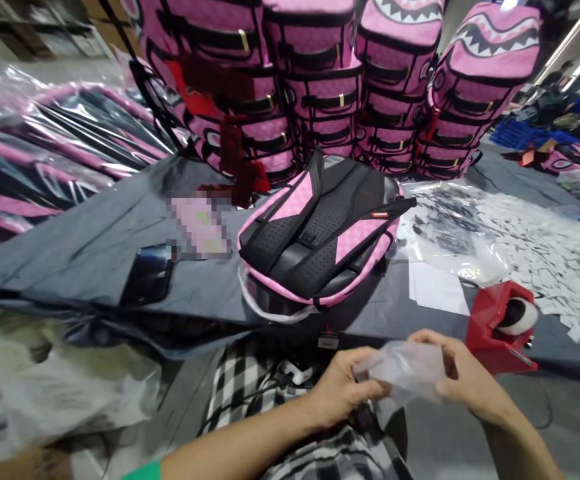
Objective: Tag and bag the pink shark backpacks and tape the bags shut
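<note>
Between my two hands, above my lap, is a small translucent plastic bag (407, 368). My left hand (347, 385) pinches its left end between thumb and fingers. At the other end, my right hand (453, 370) grips the bag's edge with curled fingers. Whether anything lies inside the bag I cannot tell. Just beyond my hands, a pink and black backpack (320, 233) lies on the table with its straps facing up. A small white tag (329, 341) hangs at the table's front edge below it.
Stacked pink backpacks (327, 100) line the back. Plastic-wrapped backpacks (60, 147) lie at left. A phone (147, 275) rests on the grey-covered table (85, 233). At right are a red tape dispenser (493, 327), white paper (437, 287) and a heap of small white pieces (545, 247).
</note>
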Action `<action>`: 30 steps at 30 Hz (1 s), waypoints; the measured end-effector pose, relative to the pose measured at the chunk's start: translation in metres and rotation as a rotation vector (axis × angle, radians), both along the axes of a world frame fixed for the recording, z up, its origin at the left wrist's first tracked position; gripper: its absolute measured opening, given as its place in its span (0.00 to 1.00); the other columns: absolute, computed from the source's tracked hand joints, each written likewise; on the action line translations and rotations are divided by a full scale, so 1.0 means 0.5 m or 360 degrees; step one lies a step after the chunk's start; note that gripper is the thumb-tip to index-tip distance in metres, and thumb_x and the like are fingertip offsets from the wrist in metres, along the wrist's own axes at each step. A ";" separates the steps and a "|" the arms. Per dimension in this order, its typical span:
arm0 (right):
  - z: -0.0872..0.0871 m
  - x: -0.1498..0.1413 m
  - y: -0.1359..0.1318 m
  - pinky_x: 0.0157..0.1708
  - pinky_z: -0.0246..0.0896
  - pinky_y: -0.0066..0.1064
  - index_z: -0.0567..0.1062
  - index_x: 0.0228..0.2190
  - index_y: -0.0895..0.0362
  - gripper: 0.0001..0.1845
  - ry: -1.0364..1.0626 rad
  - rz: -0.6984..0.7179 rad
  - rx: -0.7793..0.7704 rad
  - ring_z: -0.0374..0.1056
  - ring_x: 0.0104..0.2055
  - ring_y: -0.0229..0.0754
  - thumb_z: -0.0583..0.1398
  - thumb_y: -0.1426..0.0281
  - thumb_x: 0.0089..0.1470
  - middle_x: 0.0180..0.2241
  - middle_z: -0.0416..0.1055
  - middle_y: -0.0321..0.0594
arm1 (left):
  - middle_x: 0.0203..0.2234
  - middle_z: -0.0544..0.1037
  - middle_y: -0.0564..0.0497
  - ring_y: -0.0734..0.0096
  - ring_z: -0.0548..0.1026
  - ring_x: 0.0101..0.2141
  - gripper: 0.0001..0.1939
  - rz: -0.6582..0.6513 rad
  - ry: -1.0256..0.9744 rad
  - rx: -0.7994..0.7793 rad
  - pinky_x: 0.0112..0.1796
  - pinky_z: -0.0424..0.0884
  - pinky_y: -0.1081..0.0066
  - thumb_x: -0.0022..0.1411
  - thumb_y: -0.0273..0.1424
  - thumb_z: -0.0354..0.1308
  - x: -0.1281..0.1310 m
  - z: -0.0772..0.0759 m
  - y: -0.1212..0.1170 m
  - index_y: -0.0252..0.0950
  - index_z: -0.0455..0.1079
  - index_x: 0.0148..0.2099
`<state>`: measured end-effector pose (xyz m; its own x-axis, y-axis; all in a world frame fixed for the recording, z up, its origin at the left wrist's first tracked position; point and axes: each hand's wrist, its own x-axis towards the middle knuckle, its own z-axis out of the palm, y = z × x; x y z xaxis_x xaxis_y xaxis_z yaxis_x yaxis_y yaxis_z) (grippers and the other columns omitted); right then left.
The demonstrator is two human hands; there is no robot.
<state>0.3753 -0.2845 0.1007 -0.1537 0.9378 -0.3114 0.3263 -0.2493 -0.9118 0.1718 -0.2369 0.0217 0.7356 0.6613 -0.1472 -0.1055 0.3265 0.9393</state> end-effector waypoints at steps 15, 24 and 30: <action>-0.032 -0.034 -0.037 0.30 0.69 0.29 0.81 0.34 0.55 0.19 -0.0538 -0.0461 0.0466 0.73 0.29 0.44 0.65 0.53 0.52 0.30 0.78 0.40 | 0.21 0.65 0.55 0.74 0.62 0.25 0.29 0.0249 0.0067 0.0248 0.28 0.60 0.74 0.64 0.55 0.52 -0.002 0.001 -0.003 0.35 0.69 0.26; -0.079 -0.034 0.055 0.30 0.67 0.28 0.80 0.29 0.55 0.27 -0.0579 -0.0319 0.0758 0.72 0.29 0.42 0.55 0.47 0.61 0.27 0.77 0.41 | 0.47 0.78 0.45 0.58 0.75 0.49 0.18 0.1309 0.0693 0.0900 0.52 0.69 0.59 0.65 0.43 0.56 -0.100 -0.075 0.026 0.40 0.73 0.52; -0.004 -0.013 0.053 0.28 0.66 0.26 0.80 0.30 0.55 0.24 -0.0787 0.0094 0.0670 0.71 0.26 0.41 0.56 0.49 0.60 0.26 0.77 0.40 | 0.32 0.81 0.44 0.53 0.78 0.40 0.12 0.1097 0.1078 0.0873 0.51 0.67 0.55 0.62 0.40 0.60 -0.019 -0.079 0.083 0.37 0.75 0.41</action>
<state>0.3689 -0.2582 0.0987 -0.1416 0.9894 0.0337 0.7345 0.1278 -0.6665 0.1624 -0.1955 -0.0180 0.0637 0.9963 0.0581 0.4853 -0.0818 0.8705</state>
